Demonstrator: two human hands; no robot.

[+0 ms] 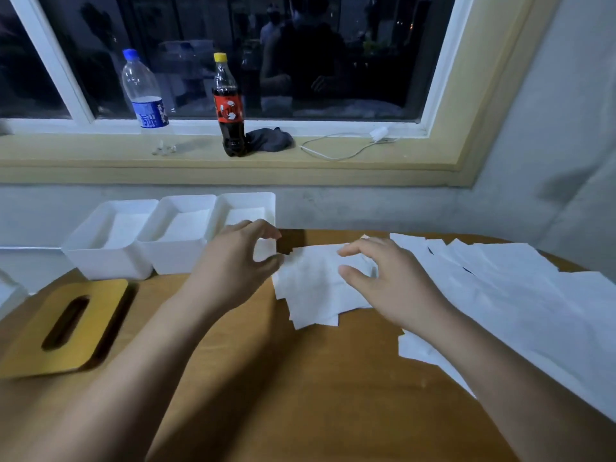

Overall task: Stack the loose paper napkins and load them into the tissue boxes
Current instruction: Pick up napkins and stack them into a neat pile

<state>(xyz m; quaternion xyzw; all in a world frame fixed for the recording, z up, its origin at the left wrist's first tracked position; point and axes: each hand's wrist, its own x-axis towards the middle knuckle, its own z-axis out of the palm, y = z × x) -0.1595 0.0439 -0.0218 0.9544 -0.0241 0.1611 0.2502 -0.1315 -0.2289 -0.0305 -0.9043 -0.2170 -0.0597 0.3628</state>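
Note:
A rough stack of white paper napkins [316, 288] lies mid-table with its edges uneven. My left hand [238, 261] is curved in a C at the stack's left edge, and only the thumb tip touches the paper. My right hand [380, 278] arches over the stack's right part, fingertips resting on the top napkin. Many loose napkins [520, 295] are spread over the right side of the table. Three open white tissue boxes [111, 258] [176, 258] [248, 203] stand in a row at the table's far left, each with white napkins inside.
A wooden lid with an oval slot [63, 328] lies at the table's left front. Part of another white box [10, 295] shows at the left edge. On the windowsill stand a water bottle [146, 98] and a cola bottle [228, 105], beside a dark cloth [270, 140] and a white cable [346, 145].

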